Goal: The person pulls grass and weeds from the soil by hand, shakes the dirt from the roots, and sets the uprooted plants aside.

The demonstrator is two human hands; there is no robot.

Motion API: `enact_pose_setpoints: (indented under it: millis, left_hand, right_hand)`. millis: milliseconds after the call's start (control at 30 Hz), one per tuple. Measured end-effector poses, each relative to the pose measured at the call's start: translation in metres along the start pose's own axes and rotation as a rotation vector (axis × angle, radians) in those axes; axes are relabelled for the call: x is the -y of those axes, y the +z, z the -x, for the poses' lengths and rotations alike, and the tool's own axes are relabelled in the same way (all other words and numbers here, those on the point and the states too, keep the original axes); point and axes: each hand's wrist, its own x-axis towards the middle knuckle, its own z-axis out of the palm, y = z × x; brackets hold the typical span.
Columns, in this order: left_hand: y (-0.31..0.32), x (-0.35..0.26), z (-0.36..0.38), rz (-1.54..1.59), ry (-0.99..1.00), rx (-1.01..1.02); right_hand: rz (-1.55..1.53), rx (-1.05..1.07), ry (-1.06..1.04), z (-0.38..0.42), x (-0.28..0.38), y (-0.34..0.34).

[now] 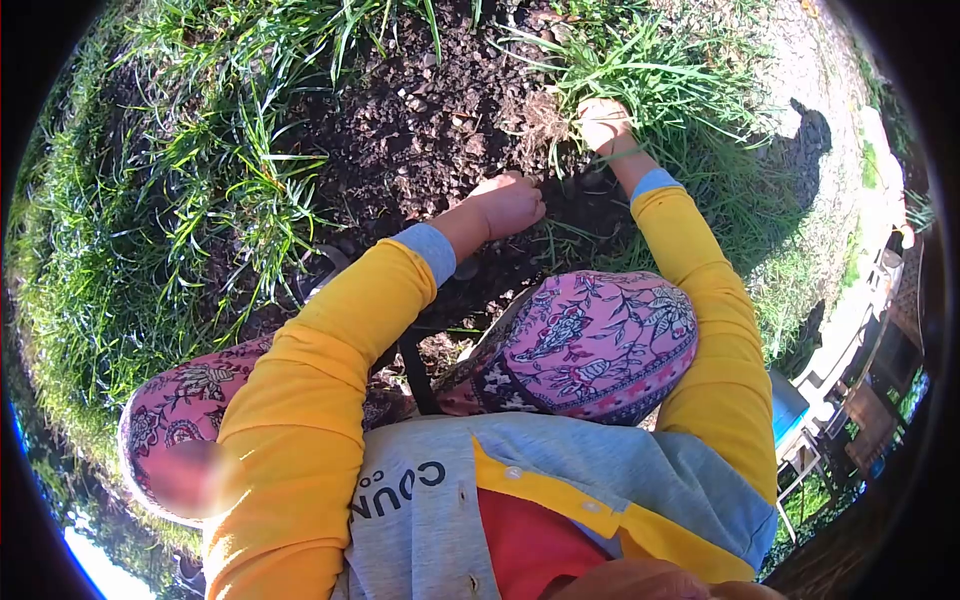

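Observation:
My right hand (606,124) is closed around the base of a long-bladed grass clump (650,75). Pale, tangled roots with dirt on them (540,118) show just left of those fingers. Low over the dark, crumbly soil (400,130), my left hand (508,206) is curled with its fingertips pointing right. Whatever it may hold is hidden by the fingers. A few loose grass blades (570,232) lie in the shade below and to the right of it.
Thick grass (230,190) borders the soil on the left. My knees in pink patterned cloth (600,340) are bent close to the dug patch. Sunlit pale ground (800,60) lies at the right, with a blue object (789,408) and planks farther down.

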Motion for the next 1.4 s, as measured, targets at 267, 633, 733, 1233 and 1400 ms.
enact_pose_setpoints:
  millis: [267,633,733,1233,1400]
  left_hand:
    - [-0.007,-0.002,-0.005,-0.038,-0.029,0.045]
    - [-0.025,0.032,-0.008,-0.085,-0.177,-0.094]
    - [-0.023,0.035,-0.019,-0.035,-0.238,-0.054]
    - [-0.020,0.036,-0.026,0.034,-0.518,0.027]
    - [-0.016,0.035,-0.021,-0.001,-0.465,0.053]
  right_hand:
    - [-0.460,0.259,0.512,-0.018,-0.021,0.085]
    - [-1.741,-0.078,1.035,0.104,0.065,0.061]
    - [-1.346,-0.110,0.954,0.139,0.056,0.071]
    - [-0.268,-0.075,0.254,0.174,0.027,0.021]
    - [-0.232,0.012,0.255,0.153,0.019,0.042]
